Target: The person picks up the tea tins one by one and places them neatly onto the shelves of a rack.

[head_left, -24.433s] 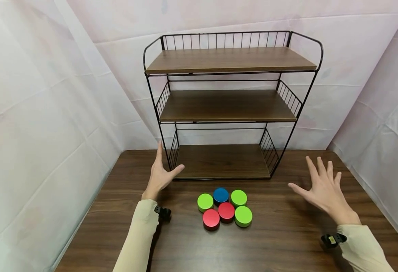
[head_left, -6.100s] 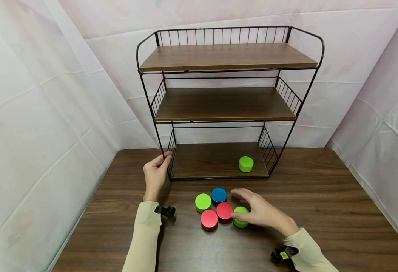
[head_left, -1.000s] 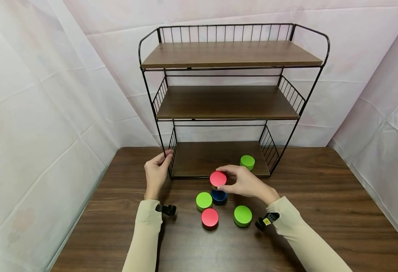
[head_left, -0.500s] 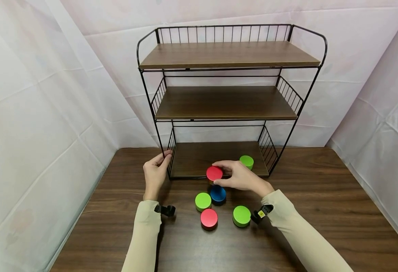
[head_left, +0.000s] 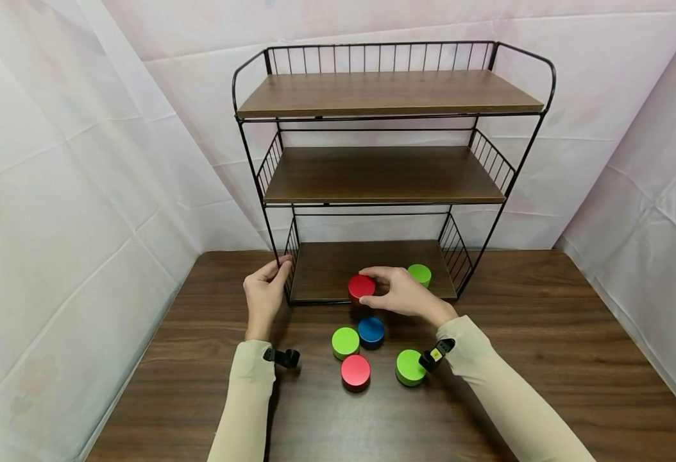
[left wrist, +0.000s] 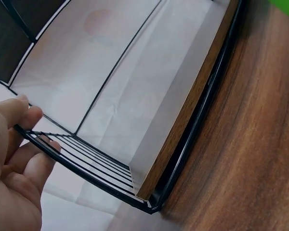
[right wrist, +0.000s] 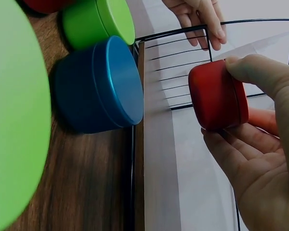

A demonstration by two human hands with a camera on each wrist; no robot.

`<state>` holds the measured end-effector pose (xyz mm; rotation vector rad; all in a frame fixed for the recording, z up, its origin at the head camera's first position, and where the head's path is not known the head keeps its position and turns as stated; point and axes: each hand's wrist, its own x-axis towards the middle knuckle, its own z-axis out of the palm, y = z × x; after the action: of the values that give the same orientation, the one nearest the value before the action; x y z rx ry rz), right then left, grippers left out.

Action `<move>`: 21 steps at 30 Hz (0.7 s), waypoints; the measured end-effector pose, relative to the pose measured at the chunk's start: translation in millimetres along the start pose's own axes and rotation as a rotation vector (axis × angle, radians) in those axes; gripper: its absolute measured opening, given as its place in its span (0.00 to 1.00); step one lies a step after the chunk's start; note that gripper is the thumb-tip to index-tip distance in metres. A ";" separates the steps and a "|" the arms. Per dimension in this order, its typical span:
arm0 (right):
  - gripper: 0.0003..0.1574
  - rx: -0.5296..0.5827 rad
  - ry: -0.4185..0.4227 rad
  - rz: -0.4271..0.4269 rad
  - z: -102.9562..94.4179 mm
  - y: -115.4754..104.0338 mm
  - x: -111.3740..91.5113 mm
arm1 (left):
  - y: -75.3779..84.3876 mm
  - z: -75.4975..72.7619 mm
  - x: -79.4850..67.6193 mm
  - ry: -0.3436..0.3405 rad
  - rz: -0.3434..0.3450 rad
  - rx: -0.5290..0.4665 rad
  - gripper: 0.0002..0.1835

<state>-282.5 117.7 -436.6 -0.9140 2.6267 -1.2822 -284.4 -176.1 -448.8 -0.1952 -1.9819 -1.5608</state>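
My right hand (head_left: 403,294) pinches a round red tin (head_left: 362,287) between thumb and fingers, over the front edge of the bottom shelf (head_left: 338,263). In the right wrist view the red tin (right wrist: 216,94) is tilted on its side against the fingertips. My left hand (head_left: 264,295) grips the left front post of the black wire rack (left wrist: 101,187), thumb and fingers curled round the bar. On the table, just before the rack, stand a blue tin (head_left: 371,332), a green tin (head_left: 346,342), a second red tin (head_left: 355,372) and another green tin (head_left: 410,367).
One green tin (head_left: 419,274) stands at the right of the bottom shelf, partly behind my right hand. The middle shelf (head_left: 384,173) and top shelf (head_left: 390,91) rise above. Pale cloth (head_left: 84,192) hangs behind and beside the wooden table (head_left: 188,359).
Over the last second my right hand has carried the red tin away from above the blue tin, forward to the bottom shelf. The left hand has stayed on the rack post.
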 end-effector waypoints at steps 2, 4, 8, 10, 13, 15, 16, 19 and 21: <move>0.35 0.004 0.004 -0.001 0.2 0.3 1.6 | 0.0 1.1 -0.1 0.015 -0.001 -0.010 0.10; 0.35 0.008 0.004 -0.002 0.2 0.1 2.9 | 0.0 1.7 -0.3 0.027 -0.003 -0.028 0.10; 0.36 0.009 0.003 -0.001 0.0 -1.0 5.7 | 0.1 2.0 -0.6 0.037 -0.006 -0.054 0.11; 0.36 0.005 0.004 0.004 0.0 -1.4 7.4 | -0.1 2.1 -1.0 0.041 -0.003 -0.050 0.10; 0.36 -0.007 0.006 0.012 0.1 -1.4 10.0 | -0.1 2.3 -1.5 0.052 0.016 -0.035 0.10; 0.36 -0.012 0.010 0.016 -0.1 -2.0 11.8 | -0.6 2.4 -1.3 0.060 0.032 -0.033 0.09; 0.36 -0.014 0.013 0.017 -0.2 -1.9 12.7 | -0.8 2.6 -1.0 0.063 0.038 -0.033 0.09; 0.35 -0.014 0.013 0.022 -0.5 -2.8 15.2 | -0.9 2.8 -0.3 0.066 0.045 -0.045 0.09; 0.35 -0.012 0.013 0.026 -0.5 -2.3 16.6 | -1.0 3.5 -0.2 0.067 0.047 -0.046 0.09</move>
<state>-295.1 108.0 -431.6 -0.8730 2.6501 -1.2720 -286.0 -173.2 -450.2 -0.2041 -1.8779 -1.5639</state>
